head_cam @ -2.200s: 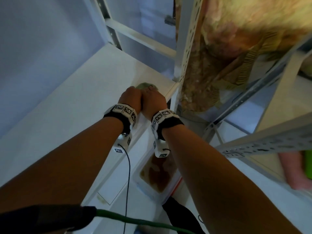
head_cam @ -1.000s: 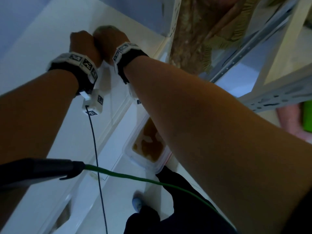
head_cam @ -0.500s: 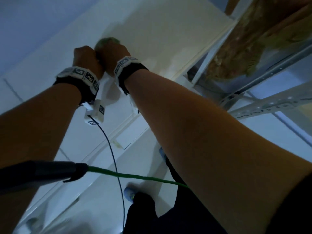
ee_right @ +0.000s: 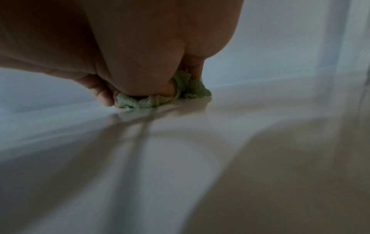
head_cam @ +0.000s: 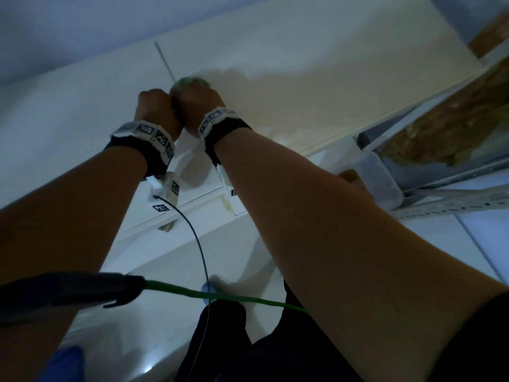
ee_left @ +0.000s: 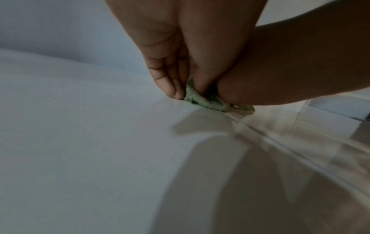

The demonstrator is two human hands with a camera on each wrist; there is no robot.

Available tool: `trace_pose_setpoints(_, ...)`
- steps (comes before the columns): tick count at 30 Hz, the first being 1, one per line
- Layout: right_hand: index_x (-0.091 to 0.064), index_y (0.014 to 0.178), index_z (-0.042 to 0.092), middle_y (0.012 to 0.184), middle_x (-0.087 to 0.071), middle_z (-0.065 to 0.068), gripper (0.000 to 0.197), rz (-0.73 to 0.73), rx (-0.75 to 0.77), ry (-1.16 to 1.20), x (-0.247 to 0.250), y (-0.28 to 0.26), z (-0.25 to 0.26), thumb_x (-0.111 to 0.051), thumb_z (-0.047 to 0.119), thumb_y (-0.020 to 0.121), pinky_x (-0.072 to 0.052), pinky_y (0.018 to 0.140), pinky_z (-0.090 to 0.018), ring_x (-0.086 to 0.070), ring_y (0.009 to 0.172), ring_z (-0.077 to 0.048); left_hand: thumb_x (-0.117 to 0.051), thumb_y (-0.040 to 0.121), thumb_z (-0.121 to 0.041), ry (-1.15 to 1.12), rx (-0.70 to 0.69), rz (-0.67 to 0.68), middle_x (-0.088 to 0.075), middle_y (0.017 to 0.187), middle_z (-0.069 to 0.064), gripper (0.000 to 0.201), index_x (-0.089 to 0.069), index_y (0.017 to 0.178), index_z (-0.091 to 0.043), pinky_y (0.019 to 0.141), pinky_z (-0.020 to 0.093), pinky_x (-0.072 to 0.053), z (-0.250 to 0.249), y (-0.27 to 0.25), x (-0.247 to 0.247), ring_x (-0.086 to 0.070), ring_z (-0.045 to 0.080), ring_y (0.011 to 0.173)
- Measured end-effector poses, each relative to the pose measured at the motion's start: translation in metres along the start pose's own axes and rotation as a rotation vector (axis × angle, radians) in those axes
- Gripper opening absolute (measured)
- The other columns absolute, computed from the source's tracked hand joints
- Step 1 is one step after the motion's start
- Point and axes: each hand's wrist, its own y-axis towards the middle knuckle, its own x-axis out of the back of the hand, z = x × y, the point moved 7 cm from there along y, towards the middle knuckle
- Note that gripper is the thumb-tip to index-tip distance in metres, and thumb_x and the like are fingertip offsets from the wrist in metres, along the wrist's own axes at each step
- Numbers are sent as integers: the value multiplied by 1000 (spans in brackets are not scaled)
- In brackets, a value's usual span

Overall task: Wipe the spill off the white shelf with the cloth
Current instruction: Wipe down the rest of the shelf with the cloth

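A bunched green cloth [head_cam: 190,81] lies pressed on the white shelf [head_cam: 316,86]. Both hands sit side by side on it. My left hand [head_cam: 153,106] curls its fingers [ee_left: 170,85] round the cloth's [ee_left: 202,101] left end. My right hand [head_cam: 196,103] grips the cloth [ee_right: 152,101] from above, thumb tucked into its folds. Only a green rim shows past the knuckles in the head view. No spill stands out on the shelf in this dim light.
A seam [head_cam: 164,59] runs across the shelf just behind the hands. A clear plastic tub [head_cam: 381,179] sits lower right beside grey perforated metal rails [head_cam: 454,202]. A green cable [head_cam: 220,295] and a thin black wire [head_cam: 198,244] hang below my arms.
Both hands have slid the cloth leftward and farther back along the shelf, from the corner by the metal upright toward the seam. The grip on the cloth is unchanged.
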Motion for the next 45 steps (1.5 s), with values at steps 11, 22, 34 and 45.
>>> trace_pose_setpoints(11,-72,99,10,99,-71,-10,25,127,106,96,-39,17,195,-49,14,90,-43,64,-29,-69,91,-27,-42,93,-9,-325,225,-55,-63,99,31,29,-63,89,12,82,43,-46,166,-114,-63,-60,44,95)
trace_pose_setpoints(22,-70,102,13,109,-69,-9,26,207,369,106,-72,22,405,-45,12,93,-44,73,-29,-66,102,-25,-44,88,-15,-594,592,-104,-62,89,27,23,-56,76,1,65,39,-42,333,-246,-144,-60,44,83)
trace_pose_setpoints(34,-68,113,15,124,-63,-9,33,231,656,37,-97,6,553,-38,11,98,-47,91,-33,-57,118,-26,-42,89,-15,-663,943,-159,-52,76,17,23,-56,78,0,64,34,-40,423,-358,-191,-61,39,80)
trace_pose_setpoints(45,-66,116,13,126,-62,-9,32,214,693,48,-104,5,597,-38,16,99,-45,94,-34,-53,122,-27,-45,87,-21,-784,1091,-261,-60,94,24,15,-45,80,-8,69,37,-47,454,-392,-207,-61,39,87)
